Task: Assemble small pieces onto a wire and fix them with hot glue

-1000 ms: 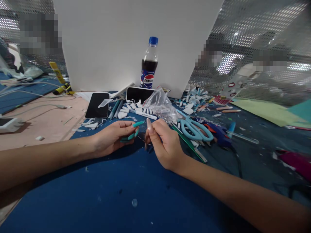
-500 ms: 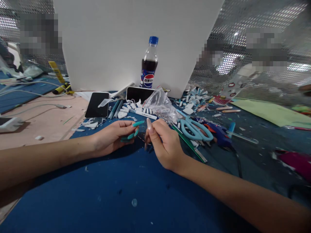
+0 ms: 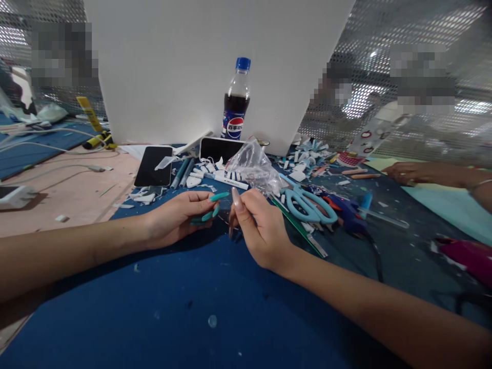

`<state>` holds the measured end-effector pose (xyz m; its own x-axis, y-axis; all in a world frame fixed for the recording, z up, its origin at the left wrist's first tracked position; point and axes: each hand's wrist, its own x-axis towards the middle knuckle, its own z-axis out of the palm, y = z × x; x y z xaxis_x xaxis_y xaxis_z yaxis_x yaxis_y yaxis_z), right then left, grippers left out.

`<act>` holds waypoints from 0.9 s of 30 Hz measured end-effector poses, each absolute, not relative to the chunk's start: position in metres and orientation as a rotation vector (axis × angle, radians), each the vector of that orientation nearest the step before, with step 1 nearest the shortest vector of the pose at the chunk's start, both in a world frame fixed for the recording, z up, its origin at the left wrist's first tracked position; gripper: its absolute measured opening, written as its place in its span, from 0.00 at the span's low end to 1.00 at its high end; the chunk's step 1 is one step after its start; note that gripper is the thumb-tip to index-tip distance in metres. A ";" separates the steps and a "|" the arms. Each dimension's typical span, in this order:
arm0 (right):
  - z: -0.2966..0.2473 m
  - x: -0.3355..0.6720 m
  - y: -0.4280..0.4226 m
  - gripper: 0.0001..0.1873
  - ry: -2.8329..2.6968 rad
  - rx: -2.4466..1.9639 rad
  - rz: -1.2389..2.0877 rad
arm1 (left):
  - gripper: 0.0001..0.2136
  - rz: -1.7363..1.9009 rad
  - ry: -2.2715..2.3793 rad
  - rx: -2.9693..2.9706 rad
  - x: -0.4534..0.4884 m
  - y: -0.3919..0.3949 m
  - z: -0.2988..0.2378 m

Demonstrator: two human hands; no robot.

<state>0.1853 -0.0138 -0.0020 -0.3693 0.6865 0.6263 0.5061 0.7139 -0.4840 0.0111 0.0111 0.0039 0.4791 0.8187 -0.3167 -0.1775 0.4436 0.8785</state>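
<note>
My left hand [image 3: 184, 215] rests above the blue mat [image 3: 161, 302], its fingers curled and thumb bent in. Long teal tips, which look like nails, show at its thumb and fingers. Facing it, my right hand [image 3: 263, 228] is also curled, with long pale brownish nails at the thumb and fingers. A small gap separates the two hands. Whatever either hand may hold is hidden or too small to make out. Just beyond my right hand lie a clear plastic bag [image 3: 255, 166], light blue scissors [image 3: 307, 204] and a green strip [image 3: 298, 225].
Behind stand a cola bottle [image 3: 236, 110] and a white board [image 3: 172, 66]. Two phones, a dark one [image 3: 154, 166] among them, lie near foam scraps [image 3: 303, 154]. Rightward are a blue glue gun [image 3: 349, 215] and another person's hand [image 3: 411, 173] over a light blue sheet [image 3: 453, 207].
Another person's hand has come in from the right over the green paper, and a light blue sheet now shows there. My own hands hold practically the same pose.
</note>
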 end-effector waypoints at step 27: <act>-0.003 0.184 -0.011 0.18 -2.141 -0.902 0.275 | 0.04 0.763 0.813 0.874 0.012 0.009 0.004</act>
<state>0.1839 -0.0115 -0.0025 -0.4437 0.6824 0.5809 0.5134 0.7248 -0.4594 0.0120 0.0088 0.0042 0.4754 0.8320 -0.2858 -0.2328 0.4323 0.8712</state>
